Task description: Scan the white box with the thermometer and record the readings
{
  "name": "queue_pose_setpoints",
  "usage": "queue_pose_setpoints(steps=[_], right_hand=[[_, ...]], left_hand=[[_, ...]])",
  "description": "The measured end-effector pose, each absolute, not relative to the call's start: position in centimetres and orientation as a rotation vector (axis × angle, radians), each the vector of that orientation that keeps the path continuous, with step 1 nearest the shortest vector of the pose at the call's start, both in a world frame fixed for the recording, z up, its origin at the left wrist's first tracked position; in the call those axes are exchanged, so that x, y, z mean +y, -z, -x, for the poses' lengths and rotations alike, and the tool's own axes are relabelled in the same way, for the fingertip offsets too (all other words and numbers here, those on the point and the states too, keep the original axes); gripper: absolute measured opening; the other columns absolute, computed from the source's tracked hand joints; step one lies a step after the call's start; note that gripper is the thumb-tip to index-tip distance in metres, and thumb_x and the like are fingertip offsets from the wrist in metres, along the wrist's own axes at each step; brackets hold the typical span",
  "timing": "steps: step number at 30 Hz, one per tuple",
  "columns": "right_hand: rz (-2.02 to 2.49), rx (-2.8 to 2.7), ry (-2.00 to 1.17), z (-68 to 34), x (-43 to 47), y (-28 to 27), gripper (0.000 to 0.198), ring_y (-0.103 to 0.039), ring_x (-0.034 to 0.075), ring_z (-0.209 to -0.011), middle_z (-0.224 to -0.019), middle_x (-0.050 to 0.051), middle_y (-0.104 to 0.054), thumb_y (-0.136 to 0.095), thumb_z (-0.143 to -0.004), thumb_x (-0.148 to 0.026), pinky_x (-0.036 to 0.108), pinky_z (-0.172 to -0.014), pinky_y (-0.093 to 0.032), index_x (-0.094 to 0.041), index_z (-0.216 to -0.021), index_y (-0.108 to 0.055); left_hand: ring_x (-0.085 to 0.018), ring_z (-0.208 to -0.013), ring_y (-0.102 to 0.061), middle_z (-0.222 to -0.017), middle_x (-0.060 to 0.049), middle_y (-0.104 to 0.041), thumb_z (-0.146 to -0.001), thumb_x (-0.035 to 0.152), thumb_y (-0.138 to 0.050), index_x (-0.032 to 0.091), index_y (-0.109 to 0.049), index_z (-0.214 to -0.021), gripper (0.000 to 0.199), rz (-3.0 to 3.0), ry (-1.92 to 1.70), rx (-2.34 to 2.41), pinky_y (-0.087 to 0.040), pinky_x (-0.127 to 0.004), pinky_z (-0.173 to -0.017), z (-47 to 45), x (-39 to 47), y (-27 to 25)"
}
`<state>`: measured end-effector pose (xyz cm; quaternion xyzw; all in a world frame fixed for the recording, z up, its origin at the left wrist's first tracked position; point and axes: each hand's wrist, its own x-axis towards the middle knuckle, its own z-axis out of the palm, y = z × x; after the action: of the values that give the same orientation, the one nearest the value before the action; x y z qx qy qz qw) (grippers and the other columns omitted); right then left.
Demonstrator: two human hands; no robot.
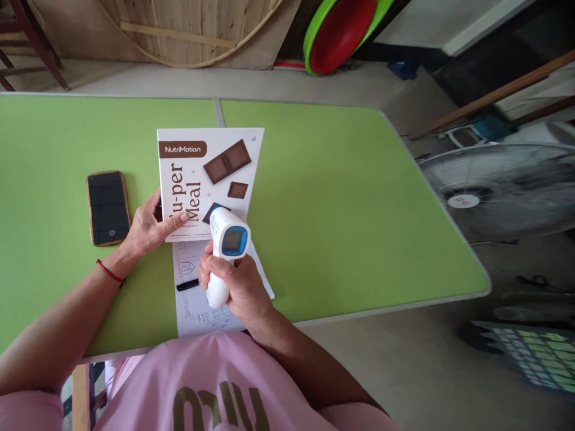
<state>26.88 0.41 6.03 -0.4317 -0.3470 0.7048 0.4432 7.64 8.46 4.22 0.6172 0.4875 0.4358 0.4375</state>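
Observation:
My left hand (153,225) grips a white NutriMotion box (184,185) at its lower left, thumb across the front. The box is tilted up and shows brown lettering and chocolate pieces. In my right hand (240,284) is a white and blue infrared thermometer (218,288), its fingers wrapped round the handle and its small grey screen facing me. The thermometer's head covers the box's lower right part. Beneath them lies a paper sheet (193,314) with handwriting, and a black pen (187,285) rests on it, partly hidden by my right hand.
A phone (108,208) in a brown case lies left of the box on the green table (350,209). Beyond the right edge stands a large fan (494,191). Red and green basins (344,36) and a round wooden board (179,27) are at the back.

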Motion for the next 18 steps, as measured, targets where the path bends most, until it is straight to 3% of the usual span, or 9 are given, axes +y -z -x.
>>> queue_pose_setpoints(steps=[10,16,18], right_hand=[[1.045,-0.845,-1.759,-26.89,0.49,-6.73,0.037,-0.051,0.012,-0.05,-0.056,-0.008,-0.057,-0.085,-0.074,-0.049,0.028,-0.054,-0.04,-0.024,-0.093,-0.064],[1.086,-0.888,-1.751,-27.24,0.48,-6.45,0.033,-0.051,0.012,-0.052,-0.057,-0.006,-0.058,-0.083,-0.075,-0.048,0.028,-0.054,-0.04,-0.023,-0.078,-0.061],[1.086,-0.901,-1.754,-27.39,0.39,-6.38,0.032,-0.051,0.012,-0.052,-0.058,-0.006,-0.059,-0.083,-0.075,-0.047,0.029,-0.054,-0.04,-0.023,-0.083,-0.063]], left_hand=[[-0.033,-0.104,-0.078,-0.113,-0.01,-0.081,-0.08,0.07,-0.085,0.02,-0.067,-0.111,0.061,-1.497,-1.056,1.22,-0.065,-0.041,-0.084,-7.63,8.49,-4.3],[-0.033,-0.1,-0.077,-0.109,-0.01,-0.081,-0.079,0.072,-0.085,0.02,-0.068,-0.108,0.062,-1.497,-0.98,1.235,-0.064,-0.043,-0.082,-7.29,8.72,-4.49],[-0.034,-0.101,-0.077,-0.109,-0.011,-0.081,-0.076,0.073,-0.086,0.02,-0.07,-0.107,0.063,-1.482,-0.972,1.226,-0.064,-0.045,-0.083,-7.22,8.77,-4.48]])
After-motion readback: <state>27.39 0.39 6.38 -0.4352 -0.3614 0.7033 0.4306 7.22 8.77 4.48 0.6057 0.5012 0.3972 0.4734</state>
